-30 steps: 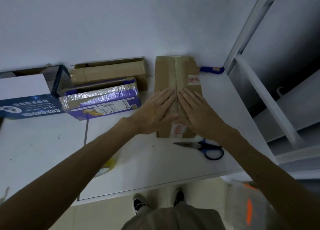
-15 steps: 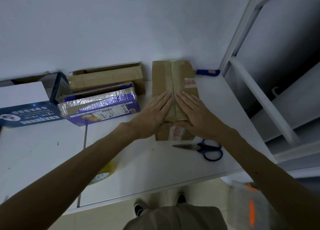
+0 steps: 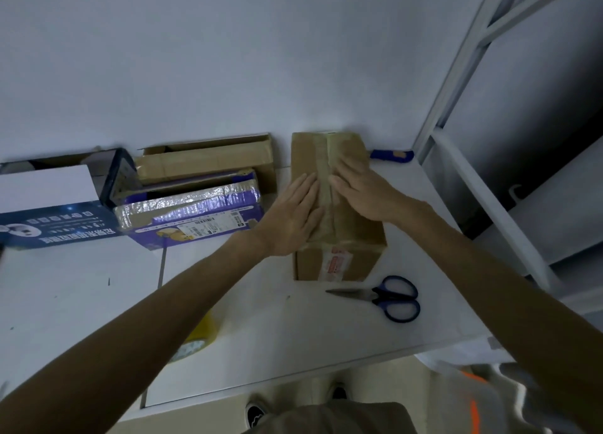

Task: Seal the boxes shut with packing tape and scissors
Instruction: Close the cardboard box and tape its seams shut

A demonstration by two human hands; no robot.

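Note:
A brown cardboard box stands on the white table, its flaps closed and a strip of tape running along the top seam. My left hand lies flat on the top, left of the seam, fingers straight. My right hand presses flat on the right side, a little farther up the box. Blue-handled scissors lie shut on the table just in front of the box. A roll of yellowish packing tape sits on the table, half hidden under my left forearm.
A purple taped box, an open brown carton and a blue-and-white box line the back left by the wall. A blue-handled tool lies at the back right. A white metal frame borders the table's right side.
Both hands have slid forward along the box top, away from me, the right one farther than the left. The view has shifted slightly.

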